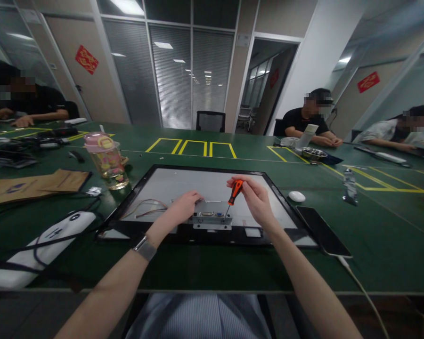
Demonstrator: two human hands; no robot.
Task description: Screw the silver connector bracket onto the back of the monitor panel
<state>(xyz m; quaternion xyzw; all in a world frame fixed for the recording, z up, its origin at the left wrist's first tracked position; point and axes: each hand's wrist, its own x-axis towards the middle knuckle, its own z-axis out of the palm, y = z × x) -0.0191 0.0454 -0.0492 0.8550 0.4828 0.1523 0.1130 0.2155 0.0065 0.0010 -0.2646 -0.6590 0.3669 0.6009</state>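
A flat display panel (155, 186) with a black frame lies on the table, its grey-white back facing up. Near its front edge sits a silver metal bracket (212, 226) with connector ports. My left hand (183, 207) grips the bracket's left end, its fingertips partly hidden behind it. Between the fingers of my right hand (256, 197) is an orange and black screwdriver (236, 190), tilted, with its shaft pointing down at the right part of the bracket. Whether the tip sits in a screw is too small to tell. Thin wires (144, 207) trail left of my left hand.
Left are a lidded drink cup (108, 162), brown paper bag (61, 181) and white power strip (45, 249) with black cables. On the right lie a white oval case (297, 196), a phone (323, 230) on a cable and a small silver packet (349, 186). People sit across the table.
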